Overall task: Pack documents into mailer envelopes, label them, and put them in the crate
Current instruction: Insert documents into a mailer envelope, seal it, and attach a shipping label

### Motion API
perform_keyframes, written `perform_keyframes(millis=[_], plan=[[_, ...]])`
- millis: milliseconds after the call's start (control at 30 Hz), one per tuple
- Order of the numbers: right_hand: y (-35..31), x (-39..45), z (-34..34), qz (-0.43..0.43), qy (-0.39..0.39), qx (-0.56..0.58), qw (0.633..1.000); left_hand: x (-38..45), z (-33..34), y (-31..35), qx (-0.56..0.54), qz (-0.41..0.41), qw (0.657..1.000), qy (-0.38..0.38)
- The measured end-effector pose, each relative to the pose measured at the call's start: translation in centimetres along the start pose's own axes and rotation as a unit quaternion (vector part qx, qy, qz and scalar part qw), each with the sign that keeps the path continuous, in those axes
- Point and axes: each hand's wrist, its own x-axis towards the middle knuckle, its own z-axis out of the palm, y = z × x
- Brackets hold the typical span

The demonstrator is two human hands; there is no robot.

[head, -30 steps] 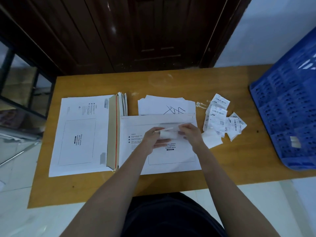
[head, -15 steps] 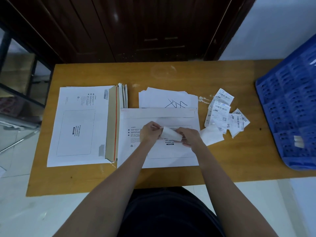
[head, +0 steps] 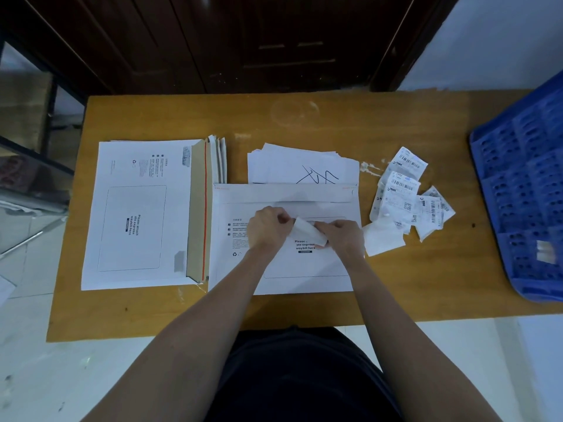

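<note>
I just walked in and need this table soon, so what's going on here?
A person is packing mail. Both hands, left and right, pinch a small white label slip over a white cardboard mailer envelope lying on the wooden table, apparently peeling its backing. The label is not yet stuck on. A stack of empty white mailers lies to the left, white paper documents behind, loose barcode labels to the right, and a blue plastic crate waits at the right edge.

White label [head: 307, 234] pinched above flat white mailer envelope [head: 283, 278]; blue crate [head: 518, 190] right.
</note>
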Motion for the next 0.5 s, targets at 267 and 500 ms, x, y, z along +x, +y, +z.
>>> perform_keyframes(millis=[267,500], plan=[[-0.4,0.4,0.5,-0.015,0.050,-0.083,0.995,0.9,0.1,0.2,0.074,0.019,0.996,-0.039],[-0.4,1.1,0.8,-0.018,0.053,-0.097,0.994,1.1,0.5,0.4,0.030,-0.024,0.998,-0.046]])
